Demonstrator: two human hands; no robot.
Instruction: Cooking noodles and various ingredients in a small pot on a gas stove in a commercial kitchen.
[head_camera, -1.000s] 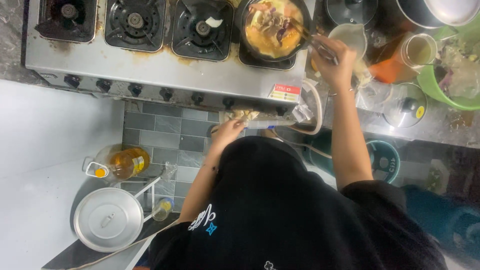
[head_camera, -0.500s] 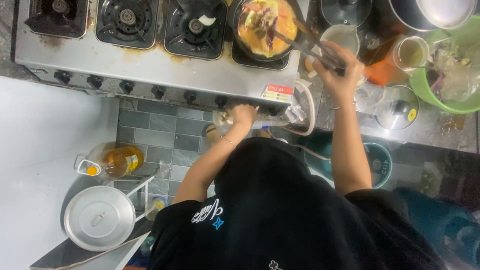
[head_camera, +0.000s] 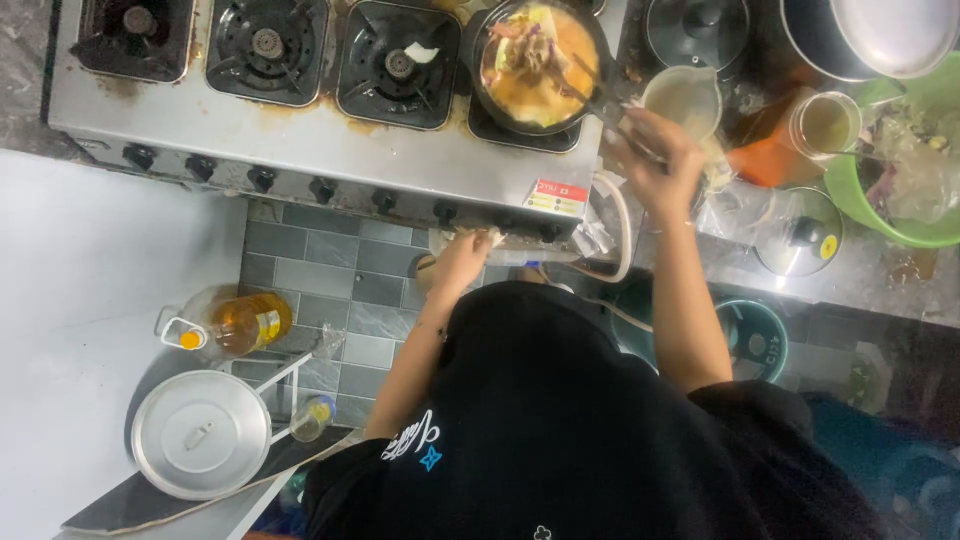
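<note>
A dark pan (head_camera: 480, 75) of yellow-orange food with mixed pieces sits on the rightmost burner of a steel gas stove (head_camera: 300, 150). My right hand (head_camera: 655, 155) is at the stove's right edge, closed on a dark long utensil (head_camera: 590, 95) whose tip reaches into the pan. My left hand (head_camera: 465, 255) rests against the stove's front edge, just below the row of knobs, fingers curled on something pale. My black shirt hides what lies below my arms.
A pale cup (head_camera: 682, 100), a glass jar (head_camera: 825, 125), a glass lid (head_camera: 795, 230) and a green bowl (head_camera: 905, 225) crowd the counter on the right. A bottle of oil (head_camera: 240, 322) and a lidded steel pot (head_camera: 200, 435) stand on the floor at the left.
My right hand has drifted slightly down and right along the pan's edge with the utensil. My left hand stays at the stove front. The view has shifted a little.
</note>
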